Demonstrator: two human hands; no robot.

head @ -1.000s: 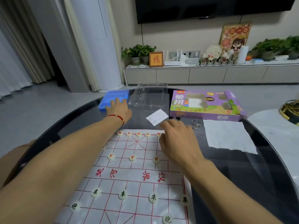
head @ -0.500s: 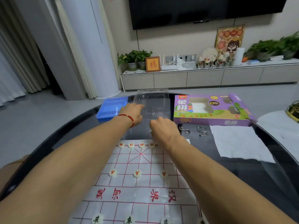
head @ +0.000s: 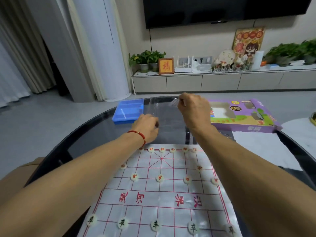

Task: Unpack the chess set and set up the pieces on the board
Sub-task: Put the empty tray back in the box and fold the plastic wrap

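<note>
So compared with a second ago, both hands have left the far edge of the xiangqi board [head: 160,190] and gone up to the clear plastic tray [head: 166,115] that sits just past it on the bench [head: 89,142]. The small white slip of paper that was lying between the board and the purple game box [head: 242,115] is no longer showing there. My read: they're digging out the last bits of packaging or leftover pieces, since the board already looks well filled. There's a red row along its far edge, red soldiers across the middle, and black soldiers in a row nearer the camera.

Only the one head view here. The right hand [head: 194,109] is raised over the tray's far right corner, knuckles up, fingers curled in a pinch on something small and see-through. It's too blurry to say if that's a bag, a wrapper or the tray's own rim. The left hand [head: 147,126], with a red string bracelet on the wrist, rests low at the tray's near left corner, fingers curled down at the edge. I can't tell if it actually grips the tray or just steadies it. The blue lid [head: 128,111] lies just left of the tray.
</note>
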